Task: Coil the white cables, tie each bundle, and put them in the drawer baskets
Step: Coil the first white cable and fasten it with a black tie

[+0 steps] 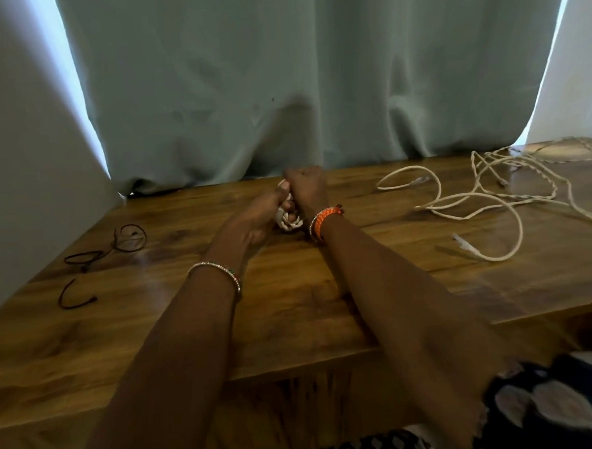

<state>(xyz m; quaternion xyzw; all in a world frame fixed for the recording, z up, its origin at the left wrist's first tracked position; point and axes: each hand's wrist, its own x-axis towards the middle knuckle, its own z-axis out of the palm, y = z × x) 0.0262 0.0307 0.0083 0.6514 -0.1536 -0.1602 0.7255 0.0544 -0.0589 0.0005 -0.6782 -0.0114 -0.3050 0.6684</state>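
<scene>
Both hands meet at the table's far middle; the left hand [263,210] and right hand [304,189] curl round a small coiled white bundle [287,221] between them, seemingly tying it, though blur hides any tie; loose white cables [475,201] lie well right of the right hand; dark ties [100,251] lie left; next, cinch and stow.

Both arms reach forward, left hand [253,219] and right hand [306,189] curled together, touching.

table [291,293]: brown wood, glossy, filled lower view | curtain [280,87]: grey-green, hung behind table's far edge | walls [17,170]: pale, on both sides | light: daylight showed at curtain's edges
</scene>
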